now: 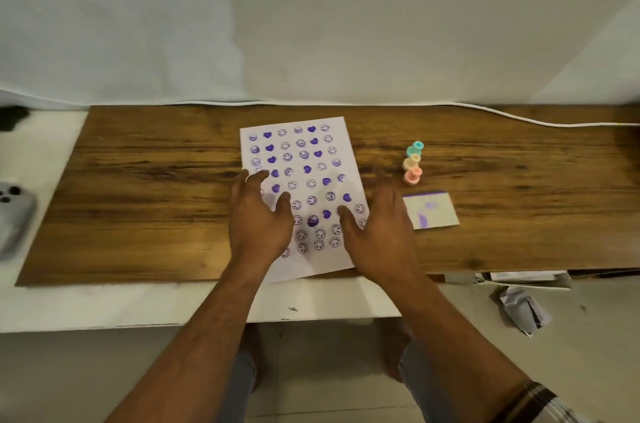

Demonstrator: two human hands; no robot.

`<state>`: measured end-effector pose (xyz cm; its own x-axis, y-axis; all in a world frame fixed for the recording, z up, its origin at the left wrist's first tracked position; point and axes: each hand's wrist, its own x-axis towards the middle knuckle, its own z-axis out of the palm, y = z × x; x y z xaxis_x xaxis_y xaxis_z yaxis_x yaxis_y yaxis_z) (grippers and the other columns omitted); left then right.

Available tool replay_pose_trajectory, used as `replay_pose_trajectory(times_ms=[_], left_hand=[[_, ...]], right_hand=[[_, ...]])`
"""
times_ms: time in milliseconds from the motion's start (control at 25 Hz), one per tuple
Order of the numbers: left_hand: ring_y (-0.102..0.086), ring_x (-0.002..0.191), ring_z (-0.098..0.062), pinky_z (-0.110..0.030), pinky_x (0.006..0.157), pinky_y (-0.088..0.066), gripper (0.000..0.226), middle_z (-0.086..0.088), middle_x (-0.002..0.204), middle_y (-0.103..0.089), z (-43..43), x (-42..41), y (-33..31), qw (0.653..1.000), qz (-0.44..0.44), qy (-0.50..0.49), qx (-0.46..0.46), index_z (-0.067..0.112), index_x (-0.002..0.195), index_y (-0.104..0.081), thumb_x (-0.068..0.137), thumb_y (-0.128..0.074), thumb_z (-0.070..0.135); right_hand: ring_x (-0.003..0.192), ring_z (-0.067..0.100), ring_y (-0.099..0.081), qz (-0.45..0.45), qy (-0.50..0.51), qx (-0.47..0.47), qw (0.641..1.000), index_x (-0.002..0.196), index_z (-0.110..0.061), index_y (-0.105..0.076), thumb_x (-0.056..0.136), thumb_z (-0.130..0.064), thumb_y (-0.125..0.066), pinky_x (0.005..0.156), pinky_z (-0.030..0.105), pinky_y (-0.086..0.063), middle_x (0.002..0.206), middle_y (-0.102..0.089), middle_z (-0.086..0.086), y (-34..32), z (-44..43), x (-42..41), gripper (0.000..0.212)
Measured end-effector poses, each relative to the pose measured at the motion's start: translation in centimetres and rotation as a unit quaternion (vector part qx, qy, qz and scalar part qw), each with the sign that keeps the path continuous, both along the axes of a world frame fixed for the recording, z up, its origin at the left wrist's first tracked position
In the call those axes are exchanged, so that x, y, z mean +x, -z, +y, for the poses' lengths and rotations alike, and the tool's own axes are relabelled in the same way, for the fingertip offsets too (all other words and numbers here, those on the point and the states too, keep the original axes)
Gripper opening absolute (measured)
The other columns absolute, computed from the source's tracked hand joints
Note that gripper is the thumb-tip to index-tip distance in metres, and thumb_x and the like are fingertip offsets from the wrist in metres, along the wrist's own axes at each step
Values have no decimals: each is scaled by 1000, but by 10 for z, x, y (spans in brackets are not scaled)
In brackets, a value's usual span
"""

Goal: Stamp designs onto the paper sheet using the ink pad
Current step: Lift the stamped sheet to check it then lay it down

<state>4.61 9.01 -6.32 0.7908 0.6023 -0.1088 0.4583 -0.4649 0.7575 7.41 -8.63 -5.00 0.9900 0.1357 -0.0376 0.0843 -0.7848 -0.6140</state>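
Note:
A white paper sheet [304,159] lies on the wooden board [156,187], covered with rows of purple smiley and heart prints. My left hand [258,218] hovers over the sheet's lower left with fingers spread, holding nothing. Over the sheet's lower right edge is my right hand [377,232], also with spread fingers and nothing in it. To the right of the sheet lies the flat ink pad [433,211], stained purple. Three small stamps stand in a line behind it: teal [415,148], cream [412,161] and pink [412,176].
A white cable [519,117] runs along the board's back right edge. A grey phone [14,214] lies at the far left on the white surface. Crumpled paper [519,308] lies on the floor at the right. A pale cloth hangs behind the board.

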Motion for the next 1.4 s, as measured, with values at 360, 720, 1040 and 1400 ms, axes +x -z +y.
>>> replay_pose_trajectory(times_ms=[360,720,1040,1400], left_hand=[[-77,90,-13,-37,82,-62,33,10,110,-75,18,12,3,976,-32,-130,-174,19,118,-62,86,-71,23],[-72,79,-18,-37,77,-59,14,4,87,-78,20,2,-15,939,-104,-134,-298,19,99,-73,102,-60,16],[-76,87,-20,-42,83,-61,17,5,87,-82,15,-46,-119,928,-142,-54,-341,19,93,-75,101,-61,14],[-76,99,-39,-62,90,-59,17,-13,106,-81,-14,-127,-292,915,-228,-10,-333,19,105,-75,103,-58,17]], right_hand=[[139,32,-46,26,11,-9,1000,158,-16,-25,91,-39,-74,110,47,-44,153,-48,10,16,16,11,86],[121,25,-65,105,61,153,981,146,-21,-42,103,-28,-59,95,43,-56,136,-67,3,-3,-5,29,47],[110,19,-69,242,99,383,886,124,-21,-69,103,-33,-59,73,30,-58,119,-76,2,-82,-41,13,26],[88,29,-79,141,17,422,895,106,-20,-77,103,-29,-62,74,45,-62,95,-83,4,-264,-69,-66,18]])
